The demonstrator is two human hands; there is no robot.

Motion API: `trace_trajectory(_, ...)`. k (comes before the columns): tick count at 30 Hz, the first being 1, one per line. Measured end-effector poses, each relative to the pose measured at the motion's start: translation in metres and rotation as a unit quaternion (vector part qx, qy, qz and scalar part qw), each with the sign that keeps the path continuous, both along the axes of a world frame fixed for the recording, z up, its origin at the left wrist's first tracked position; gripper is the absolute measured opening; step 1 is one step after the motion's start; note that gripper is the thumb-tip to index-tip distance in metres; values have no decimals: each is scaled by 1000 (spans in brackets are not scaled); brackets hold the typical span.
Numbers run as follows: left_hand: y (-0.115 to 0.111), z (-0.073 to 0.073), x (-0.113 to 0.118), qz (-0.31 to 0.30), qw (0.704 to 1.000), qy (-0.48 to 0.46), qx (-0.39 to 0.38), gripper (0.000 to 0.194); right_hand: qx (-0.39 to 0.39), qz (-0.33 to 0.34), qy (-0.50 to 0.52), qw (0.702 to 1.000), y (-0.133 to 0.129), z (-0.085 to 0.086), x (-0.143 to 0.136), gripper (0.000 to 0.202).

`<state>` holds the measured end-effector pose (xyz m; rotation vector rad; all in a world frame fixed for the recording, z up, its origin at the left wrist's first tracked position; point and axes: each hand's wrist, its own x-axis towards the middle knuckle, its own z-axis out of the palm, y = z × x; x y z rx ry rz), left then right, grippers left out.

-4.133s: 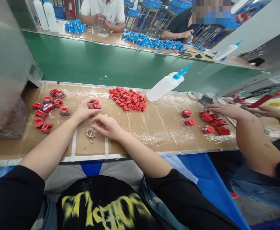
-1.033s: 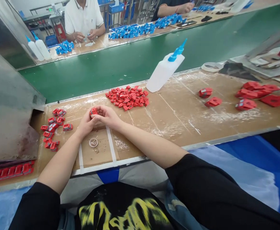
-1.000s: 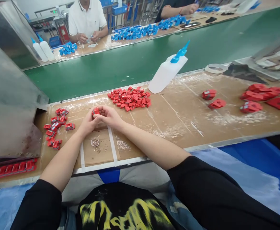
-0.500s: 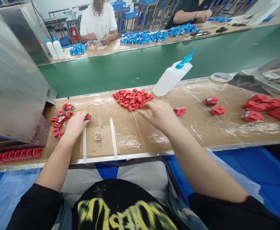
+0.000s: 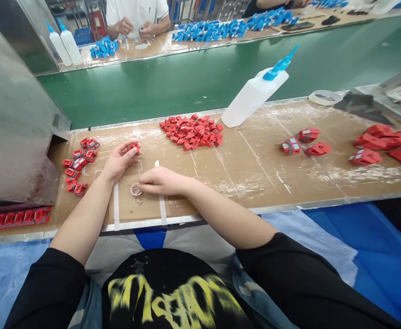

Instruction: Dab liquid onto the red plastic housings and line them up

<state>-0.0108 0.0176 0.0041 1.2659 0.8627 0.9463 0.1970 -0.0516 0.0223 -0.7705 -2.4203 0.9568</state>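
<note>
A small red part [image 5: 132,147] is held between the fingers of my left hand [image 5: 118,161], above the table left of centre. My right hand [image 5: 161,181] is closed at the right side of a small round dish [image 5: 136,189]; what its fingertips hold, if anything, is hidden. The dish lies on a cardboard piece [image 5: 148,210] with white tape strips on both sides. Behind my hands lies a heap of red parts [image 5: 193,132]. A loose group of red and grey parts [image 5: 80,163] sits to the left of my left hand.
A white bottle with a blue nozzle [image 5: 253,98] leans behind the heap. More red parts [image 5: 366,156] and a tape roll [image 5: 325,97] are at the right. A metal housing [image 5: 15,119] stands at the left. Across the green belt [image 5: 152,87], a person's hands work near blue parts.
My right hand has moved from near the heap left and down to the dish. My left hand has shifted right with the red part. Another red and grey part now lies in the right-hand group.
</note>
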Motion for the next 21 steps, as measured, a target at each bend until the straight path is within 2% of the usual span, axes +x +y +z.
trace_trajectory(2, 1, -3, 2, -3, 998, 43, 44, 53, -44, 16, 27, 999, 1, -1, 1, 42)
trace_trajectory(5, 3, -9, 3, 4, 989, 98, 109, 79, -108, -15, 96, 989, 7, -5, 6, 45)
trace_trajectory(7, 4, -11, 3, 1, 986, 112, 119, 86, -130, -80, 171, 973, 14, -8, 10, 45)
trace_trajectory(11, 3, -12, 5, -11, 986, 133, 102, 63, -101, -273, 285, 913, 30, -14, 13, 45)
trace_trajectory(13, 2, -11, 6, -13, 985, 142, 100, 60, -83, -319, 287, 899, 37, -17, 11, 47)
trace_trajectory(21, 1, -10, 7, -16, 984, 151, 93, 60, -63, -320, 238, 915, 46, -25, 5, 46)
